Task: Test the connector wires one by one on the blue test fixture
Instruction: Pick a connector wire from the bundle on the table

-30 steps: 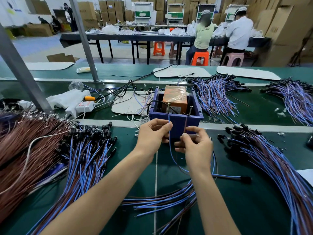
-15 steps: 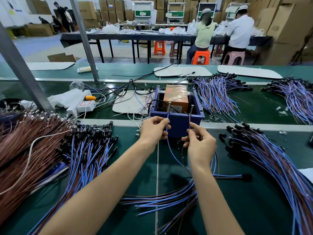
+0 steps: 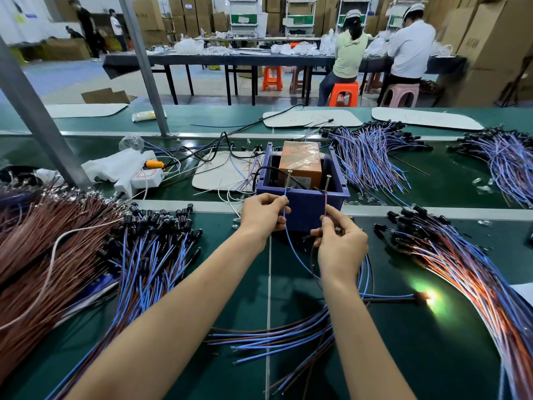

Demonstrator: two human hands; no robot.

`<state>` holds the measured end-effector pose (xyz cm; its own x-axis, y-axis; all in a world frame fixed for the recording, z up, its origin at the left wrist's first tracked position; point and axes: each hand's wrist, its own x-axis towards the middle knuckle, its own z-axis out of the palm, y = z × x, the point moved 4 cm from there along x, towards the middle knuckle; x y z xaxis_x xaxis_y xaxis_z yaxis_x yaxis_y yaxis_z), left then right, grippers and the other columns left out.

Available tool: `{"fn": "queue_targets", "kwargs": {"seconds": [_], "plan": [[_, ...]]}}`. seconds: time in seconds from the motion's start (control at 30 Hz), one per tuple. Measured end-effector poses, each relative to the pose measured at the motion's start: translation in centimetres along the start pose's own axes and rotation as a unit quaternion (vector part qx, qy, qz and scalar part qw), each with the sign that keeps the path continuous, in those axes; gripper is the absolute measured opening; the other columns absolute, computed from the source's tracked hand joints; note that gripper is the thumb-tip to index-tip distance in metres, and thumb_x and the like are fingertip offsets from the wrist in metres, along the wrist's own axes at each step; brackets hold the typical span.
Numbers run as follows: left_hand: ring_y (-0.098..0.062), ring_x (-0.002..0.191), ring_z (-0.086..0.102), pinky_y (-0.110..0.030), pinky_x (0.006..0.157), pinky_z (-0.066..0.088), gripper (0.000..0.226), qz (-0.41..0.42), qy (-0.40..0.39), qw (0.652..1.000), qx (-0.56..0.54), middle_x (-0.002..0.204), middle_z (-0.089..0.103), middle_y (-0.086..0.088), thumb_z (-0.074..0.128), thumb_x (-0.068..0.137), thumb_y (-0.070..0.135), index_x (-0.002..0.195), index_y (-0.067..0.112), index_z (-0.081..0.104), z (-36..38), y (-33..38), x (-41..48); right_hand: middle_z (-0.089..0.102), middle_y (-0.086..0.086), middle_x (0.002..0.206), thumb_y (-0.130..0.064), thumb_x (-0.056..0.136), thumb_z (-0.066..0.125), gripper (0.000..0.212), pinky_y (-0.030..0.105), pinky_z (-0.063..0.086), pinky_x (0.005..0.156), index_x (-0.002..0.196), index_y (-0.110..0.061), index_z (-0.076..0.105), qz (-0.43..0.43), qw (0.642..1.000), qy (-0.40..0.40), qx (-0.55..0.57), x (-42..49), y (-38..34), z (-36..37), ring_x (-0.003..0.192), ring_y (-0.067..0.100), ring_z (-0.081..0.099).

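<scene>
Pinching the blue lead (image 3: pixel 291 243) in the left hand (image 3: pixel 264 213) and brown lead (image 3: pixel 325 202) in the right hand (image 3: pixel 340 241) against the blue test fixture's (image 3: pixel 305 203) pins, lamp (image 3: pixel 429 296) lit; large untested-looking bundles (image 3: pixel 144 255) remain.

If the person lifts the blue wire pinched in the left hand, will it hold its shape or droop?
Probably droop: the blue wire already sags in a curve below the left hand. It looks thin, so likely light. Its far end seems to reach the lit connector, which would likely drag along the green mat.
</scene>
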<state>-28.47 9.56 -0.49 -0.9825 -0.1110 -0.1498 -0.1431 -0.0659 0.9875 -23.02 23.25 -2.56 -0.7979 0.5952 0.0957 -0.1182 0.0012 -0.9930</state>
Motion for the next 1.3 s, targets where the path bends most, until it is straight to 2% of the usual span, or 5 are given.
{"fn": "queue_targets", "kwargs": {"seconds": [0.43,0.67,0.9,1.17,1.3], "plan": [[-0.003,0.039,0.047,-0.017,0.045,0.047,0.012,-0.006,-0.012,1.000,0.002,0.072,0.064,-0.005,0.059,0.093,0.013,0.084,0.009,0.066,0.0,0.3,-0.6,0.064,-0.007,0.055,-0.006,0.093,0.057,0.023,0.019,0.047,0.048,0.105,-0.019,0.071,0.006,1.000,-0.027,0.007,-0.7,-0.3,0.1,0.047,0.006,0.056],[-0.005,0.047,0.049,-0.016,0.050,0.048,0.018,-0.007,-0.211,0.977,0.003,0.067,0.063,0.003,0.057,0.093,0.009,0.106,0.011,0.069,0.3,0.4,-4.6,0.070,-0.002,0.067,-0.004,0.087,0.065,0.017,0.019,0.043,0.044,0.078,-0.019,0.068,-0.014,0.984,-0.177,-0.009,-2.3,-1.2,-0.4,0.058,0.009,0.062],[-0.006,0.052,0.054,-0.016,0.055,0.049,0.015,0.075,-0.210,0.971,-0.086,0.066,0.062,0.002,0.059,0.085,0.010,0.087,0.010,0.074,-2.2,3.1,-6.6,0.071,-0.014,0.073,-0.057,0.064,0.071,0.023,0.011,0.042,0.066,0.078,-0.039,0.072,-0.045,0.915,-0.336,-0.221,-4.6,-0.9,-3.8,0.070,-0.005,0.059],[-0.008,0.062,0.063,-0.018,0.061,0.053,0.013,0.185,-0.237,0.948,-0.105,0.076,0.068,0.001,0.074,0.075,0.025,0.085,0.017,0.078,-7.2,5.0,-8.5,0.074,0.000,0.079,-0.015,0.082,0.073,0.012,0.028,0.044,0.067,0.089,-0.024,0.077,-0.058,0.901,-0.074,-0.423,-2.5,-0.7,-11.0,0.082,0.026,0.067],[-0.015,0.073,0.069,-0.021,0.070,0.054,0.017,0.191,-0.431,0.876,0.103,0.094,0.067,0.001,0.073,0.082,0.017,0.098,0.015,0.076,-8.8,3.0,-10.6,0.066,-0.004,0.088,0.024,0.073,0.055,0.043,-0.001,0.038,0.080,0.091,-0.008,0.076,-0.158,0.920,-0.088,-0.347,-0.8,-1.8,-10.2,0.082,0.010,0.061]]}}
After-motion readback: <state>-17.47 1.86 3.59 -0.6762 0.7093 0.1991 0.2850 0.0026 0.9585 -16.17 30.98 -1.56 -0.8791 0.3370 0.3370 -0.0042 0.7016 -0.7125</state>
